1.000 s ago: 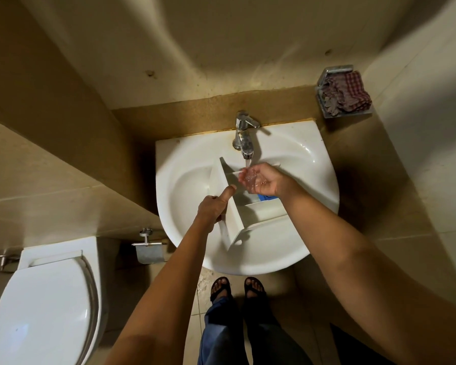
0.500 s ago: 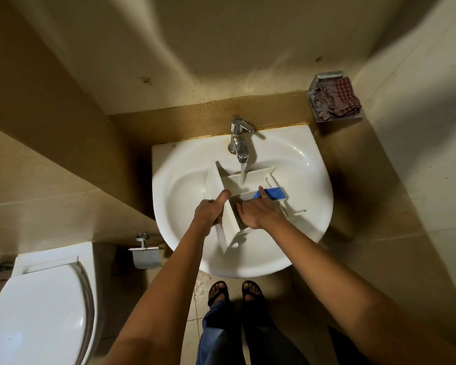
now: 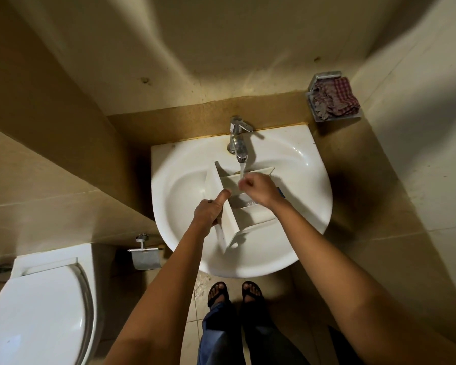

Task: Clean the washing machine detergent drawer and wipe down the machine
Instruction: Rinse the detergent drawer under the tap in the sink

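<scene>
As the chrome tap (image 3: 238, 143) runs, your left hand (image 3: 208, 210) grips the white plastic detergent drawer (image 3: 253, 217); your right hand (image 3: 259, 192) curls beneath the stream, grasp unclear.

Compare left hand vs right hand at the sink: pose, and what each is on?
The left hand grips the detergent drawer by its edge, thumb straight along it; the right hand is over the compartments, fingers curled, nothing visible in it. The stream from the tap lands at the right hand; the left hand is beside it, out of the water. Both are above the sink.
</scene>
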`<state>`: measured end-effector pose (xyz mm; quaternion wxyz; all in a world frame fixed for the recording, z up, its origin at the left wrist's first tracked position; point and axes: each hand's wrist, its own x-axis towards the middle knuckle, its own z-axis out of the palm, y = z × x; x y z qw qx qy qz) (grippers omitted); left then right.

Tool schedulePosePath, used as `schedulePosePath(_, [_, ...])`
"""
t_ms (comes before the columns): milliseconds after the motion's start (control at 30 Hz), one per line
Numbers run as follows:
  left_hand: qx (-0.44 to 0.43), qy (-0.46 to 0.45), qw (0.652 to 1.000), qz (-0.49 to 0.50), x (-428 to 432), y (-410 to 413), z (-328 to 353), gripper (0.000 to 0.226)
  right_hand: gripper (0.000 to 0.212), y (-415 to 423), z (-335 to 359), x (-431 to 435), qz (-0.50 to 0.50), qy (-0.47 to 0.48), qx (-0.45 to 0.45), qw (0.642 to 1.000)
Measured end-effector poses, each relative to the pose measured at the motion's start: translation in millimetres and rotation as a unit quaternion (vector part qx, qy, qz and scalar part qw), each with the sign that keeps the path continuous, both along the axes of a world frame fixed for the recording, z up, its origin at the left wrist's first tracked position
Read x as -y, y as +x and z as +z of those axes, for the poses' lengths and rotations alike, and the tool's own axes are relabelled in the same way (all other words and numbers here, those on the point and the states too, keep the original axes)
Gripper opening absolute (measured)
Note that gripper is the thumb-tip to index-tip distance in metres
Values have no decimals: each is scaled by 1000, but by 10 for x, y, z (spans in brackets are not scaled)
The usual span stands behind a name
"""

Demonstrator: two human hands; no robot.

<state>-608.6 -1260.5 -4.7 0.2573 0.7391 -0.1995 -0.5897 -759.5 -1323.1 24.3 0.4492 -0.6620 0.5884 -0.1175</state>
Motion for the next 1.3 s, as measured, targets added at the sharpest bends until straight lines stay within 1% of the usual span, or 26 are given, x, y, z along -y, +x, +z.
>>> schedulePosePath(33, [2,-1,1000,-2,0,0,-12,69,20,59,33,88,-91,11,65,994])
schedulePosePath(67, [8,-2,1000,-3,3,4,-39,63,21,120,65,187,-188,61,148,969])
schedulePosePath(100, [14,0,1000,-3,7,9,-57,59,21,175,79,289,-267,137,230,926])
schedulePosePath(167, [23,4,1000,-7,12,15,-67,57,25,232,58,436,-358,295,364,808])
schedulePosePath(200, [21,5,1000,-8,13,11,-60,59,27,240,41,472,-380,342,406,757])
schedulePosePath(233, [16,5,1000,-9,10,6,-48,63,29,250,19,492,-394,364,434,724])
schedulePosePath(267, [11,5,1000,-9,7,1,-35,67,29,252,-4,506,-402,371,453,704])
schedulePosePath(367, [3,3,1000,-6,3,-2,-13,73,24,277,-67,531,-417,376,474,678])
schedulePosePath(433, [-1,2,1000,-6,4,3,-37,74,20,290,-96,549,-426,389,488,655])
schedulePosePath(533, [-2,0,1000,-3,9,9,-73,70,22,285,-112,554,-414,403,503,643])
schedulePosePath(600, [-8,0,1000,-2,11,7,-49,83,23,290,-107,524,-412,412,525,620])
schedulePosePath(633, [-8,-1,1000,-3,8,4,-29,89,22,302,-89,480,-400,415,530,622])
schedulePosePath(667, [-9,-4,1000,-4,7,5,-14,93,19,332,-97,424,-375,412,518,648])
schedulePosePath(733, [-15,-9,1000,-5,5,17,-5,99,16,442,-82,269,-306,398,446,741])
schedulePosePath(767, [-18,-9,1000,-7,7,22,3,100,17,508,-62,190,-281,384,410,778])
schedulePosePath(800, [-19,-8,1000,-8,11,26,1,100,18,566,-42,117,-271,363,391,801])
schedulePosePath(867, [-19,-4,1000,-8,15,30,-10,98,22,620,-8,-11,-256,331,385,823])
schedulePosePath(967, [-13,-4,1000,-14,15,24,-15,91,30,500,-66,-159,-190,335,379,842])
schedulePosePath(1033, [-14,-5,1000,-13,16,16,-1,92,38,305,-142,-184,-124,358,343,859])
schedulePosePath(1100, [-20,-8,1000,-2,17,0,26,91,43,123,-136,-125,-94,376,288,876])
schedulePosePath(1133, [-23,-8,1000,4,18,-8,30,88,44,64,-105,-69,-105,373,273,881])
schedulePosePath(1167, [-23,-9,1000,8,18,-14,30,86,44,30,-75,-13,-131,363,281,879])
schedulePosePath(1200, [-23,-7,1000,9,18,-14,17,84,40,29,-58,54,-168,353,309,867])
schedulePosePath(1233, [-22,-6,1000,9,19,-11,-5,81,34,52,-56,127,-215,347,353,842])
schedulePosePath(1300, [-16,-7,1000,8,19,2,-50,71,24,141,-78,268,-315,360,443,759])
